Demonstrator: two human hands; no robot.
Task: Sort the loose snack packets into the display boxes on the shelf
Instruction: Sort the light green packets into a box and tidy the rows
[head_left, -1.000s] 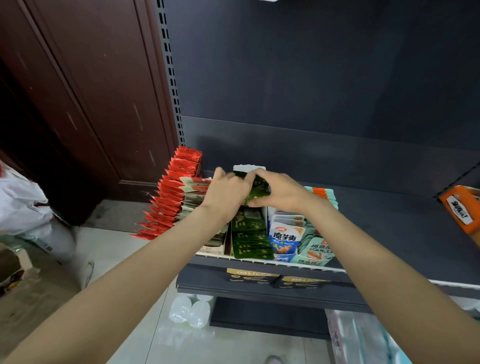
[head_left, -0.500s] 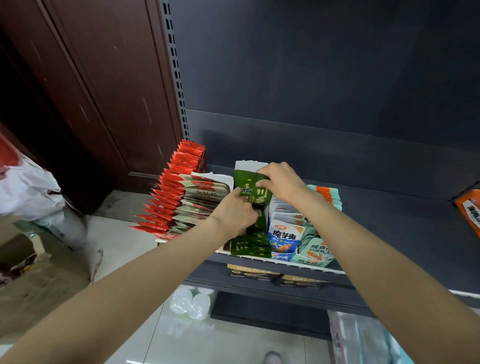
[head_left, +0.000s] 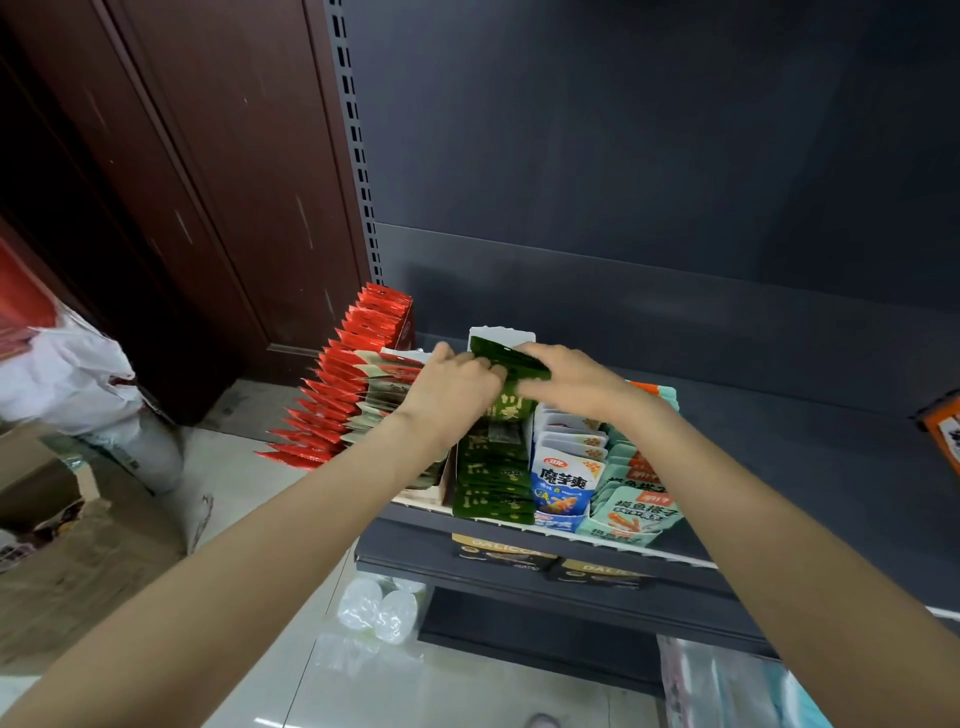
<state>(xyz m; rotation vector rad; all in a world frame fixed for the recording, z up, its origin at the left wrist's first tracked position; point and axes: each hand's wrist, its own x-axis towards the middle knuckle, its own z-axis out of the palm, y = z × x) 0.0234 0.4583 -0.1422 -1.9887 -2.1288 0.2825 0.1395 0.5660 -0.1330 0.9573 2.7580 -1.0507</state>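
Observation:
Several display boxes stand side by side on the dark shelf (head_left: 779, 467). A row of green packets (head_left: 491, 483) fills the middle box, whose white back flap (head_left: 501, 335) shows behind my hands. My left hand (head_left: 452, 389) and my right hand (head_left: 566, 379) meet at the back of this row, both gripping a green packet (head_left: 511, 364) bent over the top of the row. To the left are red packets (head_left: 358, 374) and beige packets (head_left: 384, 395). To the right stand white-blue packets (head_left: 563, 483) and mint-green packets (head_left: 636, 509).
An orange box (head_left: 943, 431) sits at the shelf's right edge. A dark wooden door (head_left: 197, 182) is on the left, with a white sack (head_left: 78, 384) and cardboard boxes (head_left: 67, 545) on the floor. Plastic-wrapped items (head_left: 379, 608) lie under the shelf.
My left hand moved up from the front of the green row to the back, joining the right hand on the green packet, which now bends flatter over the row.

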